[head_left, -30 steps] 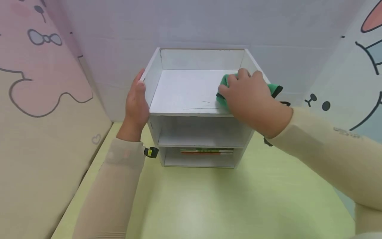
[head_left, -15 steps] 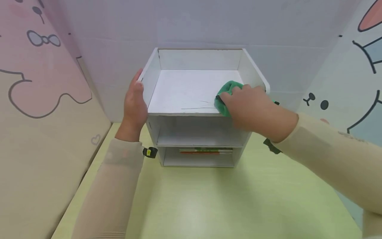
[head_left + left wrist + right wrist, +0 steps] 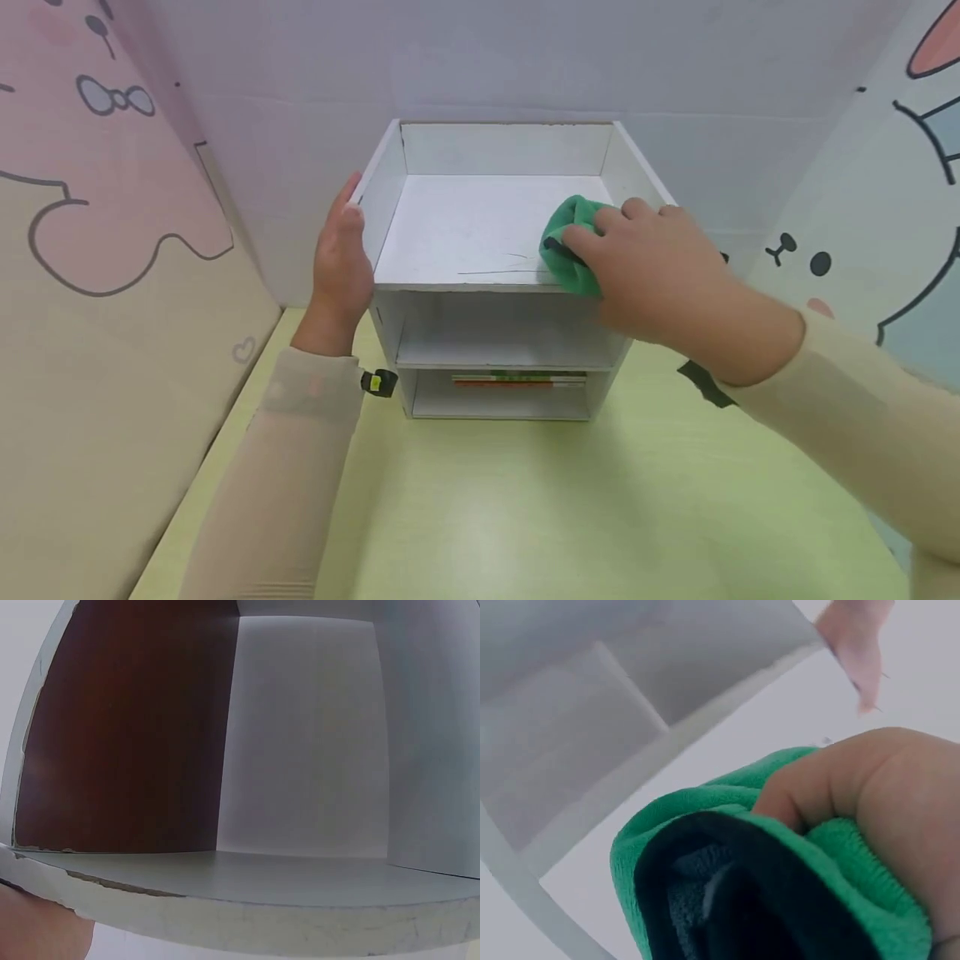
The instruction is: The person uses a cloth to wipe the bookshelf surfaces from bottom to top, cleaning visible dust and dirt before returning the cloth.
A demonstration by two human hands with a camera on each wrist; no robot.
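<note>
Right hand (image 3: 660, 267) grips green cloth (image 3: 570, 242) at shelf unit (image 3: 480, 233) top's front right corner. Left hand (image 3: 341, 258), fingers straight, braces its left wall. Best to press flat, overlapping strokes.

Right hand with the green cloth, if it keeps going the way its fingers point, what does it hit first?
Probably the shelf's left side wall. The right hand points left across the bare top tray, the green cloth leading; nothing lies between, as far as visible.

Showing here are one white shelf unit (image 3: 498, 275) standing on one green bench (image 3: 525, 508), one green cloth (image 3: 568, 242), two hands, the left hand (image 3: 341, 262) and the right hand (image 3: 660, 271), and three shelf levels, with a few flat books (image 3: 519, 380) lying in the lowest.
</note>
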